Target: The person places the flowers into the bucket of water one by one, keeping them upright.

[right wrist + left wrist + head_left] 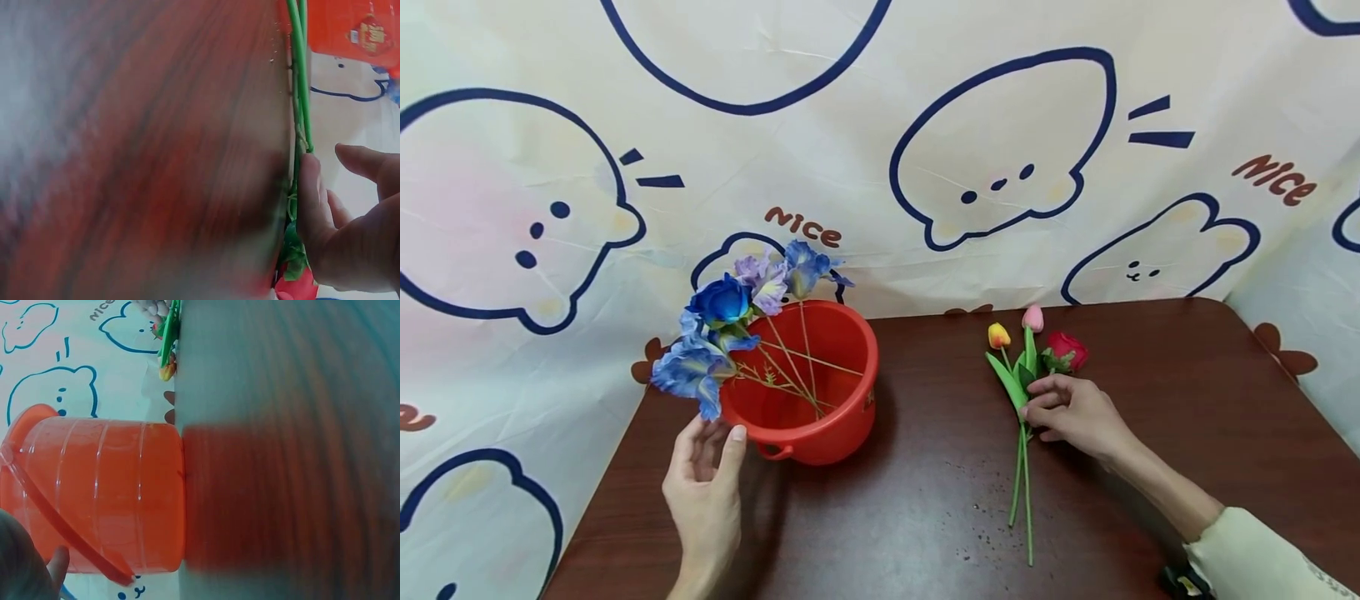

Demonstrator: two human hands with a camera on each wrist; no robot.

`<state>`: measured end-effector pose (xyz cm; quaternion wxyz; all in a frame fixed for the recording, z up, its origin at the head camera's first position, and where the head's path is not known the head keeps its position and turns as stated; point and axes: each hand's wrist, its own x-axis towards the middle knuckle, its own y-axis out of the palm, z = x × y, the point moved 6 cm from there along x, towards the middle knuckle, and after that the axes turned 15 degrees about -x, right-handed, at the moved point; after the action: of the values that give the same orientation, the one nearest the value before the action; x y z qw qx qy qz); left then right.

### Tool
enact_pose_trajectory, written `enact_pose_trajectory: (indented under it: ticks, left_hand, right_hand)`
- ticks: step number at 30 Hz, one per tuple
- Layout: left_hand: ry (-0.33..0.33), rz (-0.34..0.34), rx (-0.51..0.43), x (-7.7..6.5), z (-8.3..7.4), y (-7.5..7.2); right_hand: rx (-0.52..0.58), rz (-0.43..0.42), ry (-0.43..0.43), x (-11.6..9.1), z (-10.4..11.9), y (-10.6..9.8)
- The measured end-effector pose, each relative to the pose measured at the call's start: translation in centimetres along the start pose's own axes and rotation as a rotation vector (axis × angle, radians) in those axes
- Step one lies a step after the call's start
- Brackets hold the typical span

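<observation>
Head view: brown tabletop (940,500) stretches between the red bucket (842,429) of blue flowers (720,300) and the tulips (1032,318) and rose (1066,351); the backdrop (850,167) reads "Nice". The left hand (707,487) — thumb and fingers apart — is beside the rim. Left wrist view: smooth, ringed bucket wall, handle (69,531) slanting. Right wrist view: the right hand (356,244) touches green stems (301,81), thumb apart; bucket label (373,35) unreadable.

We are observing a dark brown, wood-grained table (925,479) carrying small specks (976,507). Behind it, we are viewing a pale backdrop (850,167) displaying navy-outlined cartoon figures (1000,150) and brown "Nice" lettering (1273,177).
</observation>
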<state>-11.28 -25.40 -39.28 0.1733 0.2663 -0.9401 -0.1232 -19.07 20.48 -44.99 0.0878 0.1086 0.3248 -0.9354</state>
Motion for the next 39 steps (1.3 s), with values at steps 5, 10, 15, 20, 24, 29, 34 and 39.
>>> enact_pose_trajectory:
  ticks: [5, 10, 15, 20, 24, 29, 34, 39]
  left_hand:
    - [0.014, 0.006, -0.009, -0.1, 0.1, 0.0]
    - [0.028, 0.011, -0.025, 0.0, 0.0, 0.0]
    - [0.033, 0.006, -0.043, 0.0, 0.0, -0.1]
    - [0.027, 0.005, -0.028, 0.0, -0.1, -0.1]
    - [0.018, 0.009, -0.011, 0.0, -0.2, 0.0]
    - [0.023, 0.014, -0.023, 0.0, -0.2, 0.1]
    - [0.016, 0.009, -0.008, 0.0, -0.2, 0.1]
    - [0.010, 0.009, -0.003, 0.0, -0.1, 0.0]
  right_hand:
    - [-0.075, -0.029, 0.027, 0.2, -0.1, 0.3]
    - [-0.161, -0.057, 0.041, 0.5, 0.0, 0.6]
    - [-0.149, -0.054, 0.041, 0.7, 0.5, 0.4]
    - [-0.130, -0.048, 0.036, 0.4, 0.6, 0.0]
    - [-0.079, -0.028, 0.000, -0.1, 1.1, -0.7]
    - [0.053, -0.001, -0.043, -0.8, 2.3, -1.9]
    - [0.238, 0.011, -0.090, -1.3, 3.3, -3.3]
    - [0.438, 0.033, -0.130, -1.6, 4.5, -3.8]
